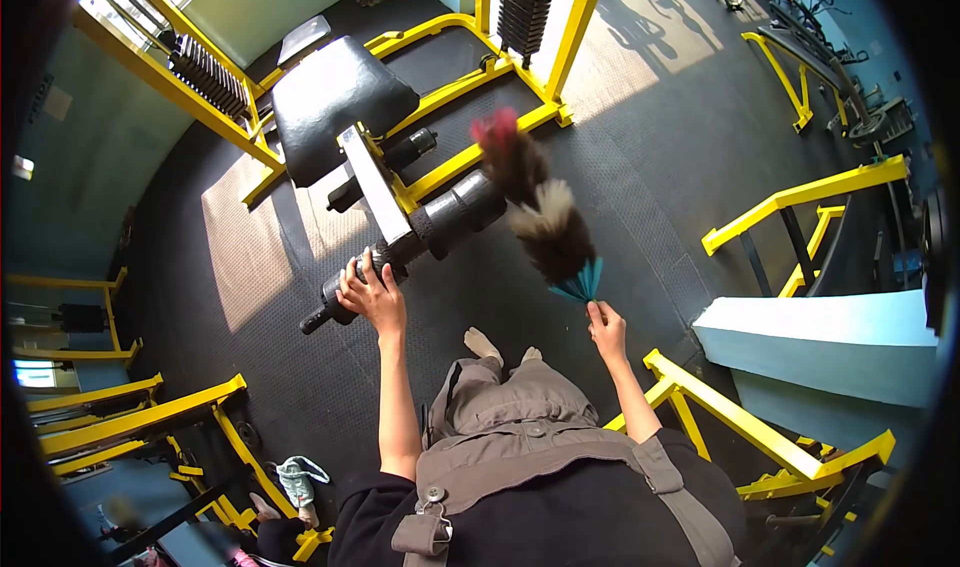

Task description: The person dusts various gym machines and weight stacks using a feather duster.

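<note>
The light, soft feather duster (535, 202) is pinched at its teal handle by the right hand (606, 329); the firm padded roller (400, 252) is gripped by the left hand (372, 295).

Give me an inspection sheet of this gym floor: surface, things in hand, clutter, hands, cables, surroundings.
Surface: dark rubber floor, sunlit patches.
Job's things: feather duster, blurred, above the black roller pad of a yellow-framed machine; black seat pad behind.
Clutter: pale shoes on the floor at lower left.
Hands: left hand grips the machine's lower roller bar; right hand holds the duster's teal handle end.
Cables: nothing seen.
Surroundings: weight stacks, yellow frames, pale blue block at right.
</note>
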`<control>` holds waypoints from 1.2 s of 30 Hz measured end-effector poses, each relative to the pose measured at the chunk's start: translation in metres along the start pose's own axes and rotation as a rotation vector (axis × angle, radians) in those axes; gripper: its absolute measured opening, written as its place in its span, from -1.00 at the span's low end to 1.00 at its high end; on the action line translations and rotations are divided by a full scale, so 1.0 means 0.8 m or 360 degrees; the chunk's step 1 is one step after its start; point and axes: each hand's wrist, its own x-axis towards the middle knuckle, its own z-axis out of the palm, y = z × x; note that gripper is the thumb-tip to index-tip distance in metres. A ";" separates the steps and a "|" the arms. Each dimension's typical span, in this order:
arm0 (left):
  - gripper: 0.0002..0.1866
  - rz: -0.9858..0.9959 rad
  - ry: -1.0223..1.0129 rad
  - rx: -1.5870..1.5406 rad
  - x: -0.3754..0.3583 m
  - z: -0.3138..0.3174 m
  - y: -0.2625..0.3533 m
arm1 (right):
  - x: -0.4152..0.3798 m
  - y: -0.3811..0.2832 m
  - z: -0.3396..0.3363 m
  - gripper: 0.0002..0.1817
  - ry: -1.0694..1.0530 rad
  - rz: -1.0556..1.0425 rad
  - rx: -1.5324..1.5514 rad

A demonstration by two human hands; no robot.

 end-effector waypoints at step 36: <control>-0.54 -0.0477 -0.0151 0.0052 0.054 0.029 0.111 | 0.182 -0.026 -0.093 -0.73 0.0067 -0.0422 -0.0463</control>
